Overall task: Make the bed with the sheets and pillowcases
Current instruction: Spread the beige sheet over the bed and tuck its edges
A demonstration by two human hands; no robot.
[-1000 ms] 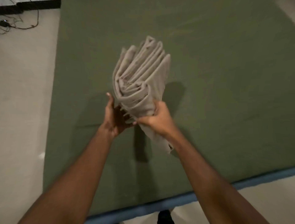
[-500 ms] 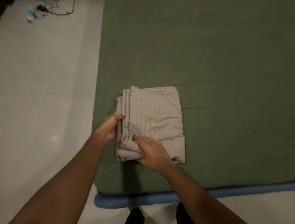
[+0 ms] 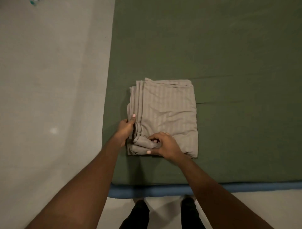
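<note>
A folded beige striped sheet lies flat on the green mattress, close to its near left corner. My left hand holds the stacked layers at the sheet's left edge, thumb on top and fingers hidden underneath. My right hand pinches a fold of the cloth at the near left corner, fingers curled round it. Both forearms reach in from the bottom of the view.
A blue edge runs along the mattress's near side. Pale floor lies to the left. My dark trouser legs stand just before the bed. A small bluish object sits at the top left.
The folded sheet, held upright above the bed a second ago, now lies flat on the mattress. My right hand has closed on a fold at the near corner.
</note>
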